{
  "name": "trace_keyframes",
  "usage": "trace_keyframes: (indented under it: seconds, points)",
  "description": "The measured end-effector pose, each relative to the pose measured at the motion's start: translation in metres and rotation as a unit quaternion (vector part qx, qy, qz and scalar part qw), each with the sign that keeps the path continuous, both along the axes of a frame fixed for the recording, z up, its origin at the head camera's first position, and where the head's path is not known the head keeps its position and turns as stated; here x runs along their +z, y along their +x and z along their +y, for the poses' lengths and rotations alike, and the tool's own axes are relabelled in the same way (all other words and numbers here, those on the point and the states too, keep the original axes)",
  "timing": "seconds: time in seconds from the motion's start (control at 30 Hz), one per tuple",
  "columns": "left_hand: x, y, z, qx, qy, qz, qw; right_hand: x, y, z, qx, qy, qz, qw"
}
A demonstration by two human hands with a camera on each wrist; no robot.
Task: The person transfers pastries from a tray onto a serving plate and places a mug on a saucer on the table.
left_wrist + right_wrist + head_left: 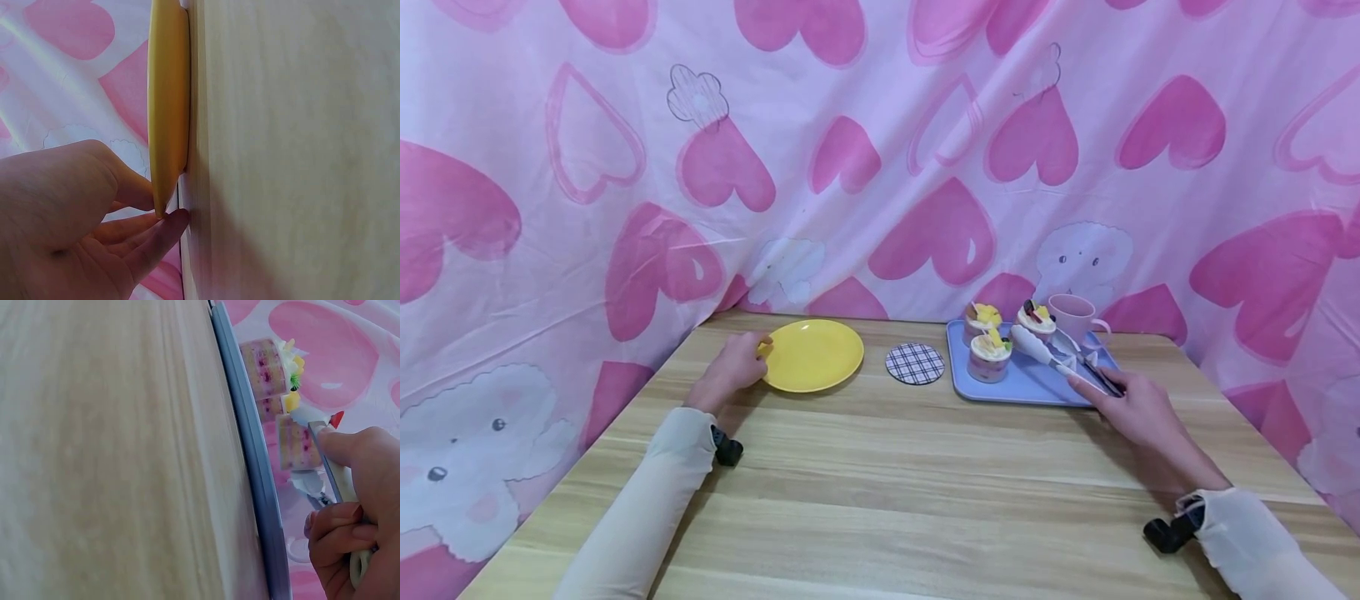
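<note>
My left hand (pixel 733 367) pinches the left rim of a round yellow plate (pixel 812 356); in the left wrist view the thumb lies on the rim and the fingers reach beneath it. My right hand (pixel 1138 412) grips a pair of tongs (pixel 1058 358) with pale tips. Those tips hang over a blue tray (pixel 1037 390), spread apart, near the dessert cups. A fruit-topped dessert cup (pixel 988 360) stands at the tray's front left, another dessert cup (pixel 979 327) behind it, and a third dessert cup (pixel 1035 319) farther right, close to the tongs.
A pink mug (pixel 1072 315) stands at the tray's back right, partly behind the tongs. Between plate and tray lies a round checked coaster (pixel 914 364). The wooden table (pixel 880 492) ends at a heart-patterned curtain (pixel 932 225) behind.
</note>
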State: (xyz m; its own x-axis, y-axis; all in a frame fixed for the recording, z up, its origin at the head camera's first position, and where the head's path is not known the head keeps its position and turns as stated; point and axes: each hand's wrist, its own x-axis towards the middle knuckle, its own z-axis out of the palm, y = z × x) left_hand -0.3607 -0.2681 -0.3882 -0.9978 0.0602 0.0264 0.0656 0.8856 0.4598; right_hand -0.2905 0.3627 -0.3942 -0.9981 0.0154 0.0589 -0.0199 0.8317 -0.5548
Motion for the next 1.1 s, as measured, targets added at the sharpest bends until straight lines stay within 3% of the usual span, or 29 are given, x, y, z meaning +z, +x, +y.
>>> trace_keyframes:
  seconds: [0.37, 0.6, 1.1]
  points:
    - [-0.002, 0.001, 0.000, -0.005, -0.006, 0.006, 1.0000, 0.002, -0.001, -0.004, -0.006, 0.019, 0.039, 0.999]
    - [-0.003, 0.000, -0.002, -0.017, -0.011, 0.038, 0.9991, 0.001, -0.001, -0.004, -0.008, 0.031, 0.081, 0.996]
    - [0.002, 0.002, 0.001, -0.016, -0.007, 0.036, 0.9992, 0.007, 0.004, -0.027, 0.004, -0.002, 0.151, 0.989]
